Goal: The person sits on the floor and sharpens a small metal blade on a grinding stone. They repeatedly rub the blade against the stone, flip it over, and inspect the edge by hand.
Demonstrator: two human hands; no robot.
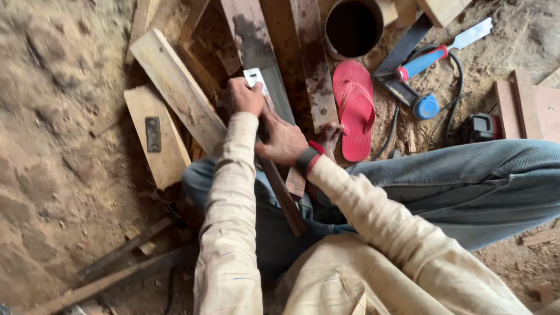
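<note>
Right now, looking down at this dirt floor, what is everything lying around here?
Pale wooden planks: several, light tan, upper left on the ground.
Small dark metal plate: one, grey, on a short pale board at left.
Long dark wooden strip: one, brown, under both hands, across the lap.
Red rubber flip-flop: one, centre, beside a bare foot.
Round dark bucket: one, top centre.
Blue-handled tool: one, upper right.
Black cable: one, upper right.
Blue jeans: one pair, on the person.
Left hand: on the strip's far end.
Right hand: gripping the strip.

Sandal right of plank; bucket perhaps behind.
</note>
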